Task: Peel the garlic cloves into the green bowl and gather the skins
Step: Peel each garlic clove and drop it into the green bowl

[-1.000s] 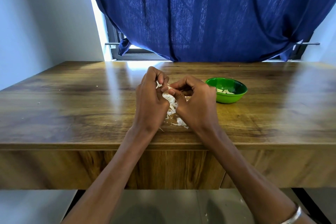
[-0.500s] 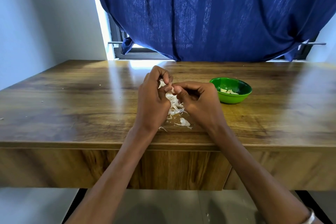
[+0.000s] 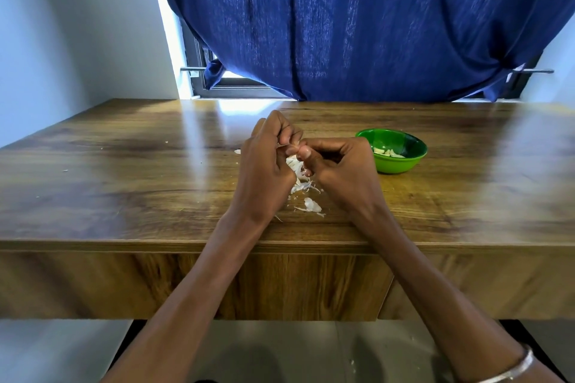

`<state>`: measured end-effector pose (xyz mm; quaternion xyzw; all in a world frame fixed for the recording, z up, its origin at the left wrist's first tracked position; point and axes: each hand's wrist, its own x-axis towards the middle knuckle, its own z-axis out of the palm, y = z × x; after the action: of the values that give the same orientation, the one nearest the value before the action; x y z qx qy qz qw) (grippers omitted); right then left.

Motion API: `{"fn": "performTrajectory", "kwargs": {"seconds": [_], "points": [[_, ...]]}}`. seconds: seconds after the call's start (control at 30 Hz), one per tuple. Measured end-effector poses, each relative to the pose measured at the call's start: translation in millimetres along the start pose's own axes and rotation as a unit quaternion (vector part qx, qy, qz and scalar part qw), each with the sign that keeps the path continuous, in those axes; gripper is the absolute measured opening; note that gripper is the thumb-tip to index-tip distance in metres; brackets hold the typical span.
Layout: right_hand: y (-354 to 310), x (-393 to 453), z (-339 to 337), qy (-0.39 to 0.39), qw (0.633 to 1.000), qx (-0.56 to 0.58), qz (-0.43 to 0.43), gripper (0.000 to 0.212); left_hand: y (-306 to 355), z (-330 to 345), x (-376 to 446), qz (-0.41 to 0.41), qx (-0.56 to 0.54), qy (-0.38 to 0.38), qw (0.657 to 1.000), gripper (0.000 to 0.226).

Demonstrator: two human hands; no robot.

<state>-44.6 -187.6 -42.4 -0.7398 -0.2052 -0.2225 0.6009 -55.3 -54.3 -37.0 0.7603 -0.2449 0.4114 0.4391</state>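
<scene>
My left hand (image 3: 264, 165) and my right hand (image 3: 339, 169) meet over the middle of the wooden table (image 3: 124, 183), fingers curled together round a garlic clove (image 3: 291, 145) that is almost wholly hidden between the fingertips. Below the hands lies a loose pile of white garlic skins (image 3: 306, 196), partly covered by my palms. The green bowl (image 3: 401, 165) stands just right of my right hand and holds a few peeled cloves (image 3: 387, 152).
A blue curtain (image 3: 357, 25) hangs behind the table's far edge, over a window. Small skin flecks (image 3: 238, 151) lie left of the hands. The table's front edge (image 3: 124, 244) runs below my wrists. A bangle (image 3: 510, 367) is on my right wrist.
The hands have stayed together over the skin pile, the fingers shifting slightly on the clove. The view has drifted a little; the bowl has not moved on the table.
</scene>
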Motion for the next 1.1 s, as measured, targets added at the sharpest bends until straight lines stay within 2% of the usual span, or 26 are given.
{"fn": "performTrajectory", "kwargs": {"seconds": [0.13, 0.27, 0.47, 0.63, 0.77, 0.93, 1.1], "points": [[2, 2, -3, 0.023, 0.999, 0.013, 0.024, 0.010, 4, -1, -4, 0.020, 0.012, -0.016, 1.000, 0.032], [-1, -1, -4, 0.050, 0.995, 0.082, 0.033, 0.017, -3, -4, -3, -0.012, -0.004, 0.013, 1.000, 0.043], [-6, -2, -5, 0.037, 0.982, 0.171, 0.074, 0.018, -2, -6, -3, -0.022, -0.006, 0.041, 0.999, 0.028], [-8, -2, -6, 0.037, 0.977, 0.187, 0.094, 0.017, -2, -6, -3, -0.027, 0.012, 0.064, 0.998, 0.030], [-9, -2, -6, 0.044, 0.976, 0.188, 0.096, 0.018, -5, -5, -3, -0.021, 0.044, 0.068, 0.996, 0.034], [-10, -2, -6, 0.060, 0.977, 0.182, 0.090, 0.017, 0, -4, -4, -0.003, 0.049, 0.047, 0.998, 0.053], [-13, -3, -6, 0.072, 0.975, 0.196, 0.074, 0.013, -3, -5, -4, -0.020, 0.050, 0.059, 0.997, 0.035]]}}
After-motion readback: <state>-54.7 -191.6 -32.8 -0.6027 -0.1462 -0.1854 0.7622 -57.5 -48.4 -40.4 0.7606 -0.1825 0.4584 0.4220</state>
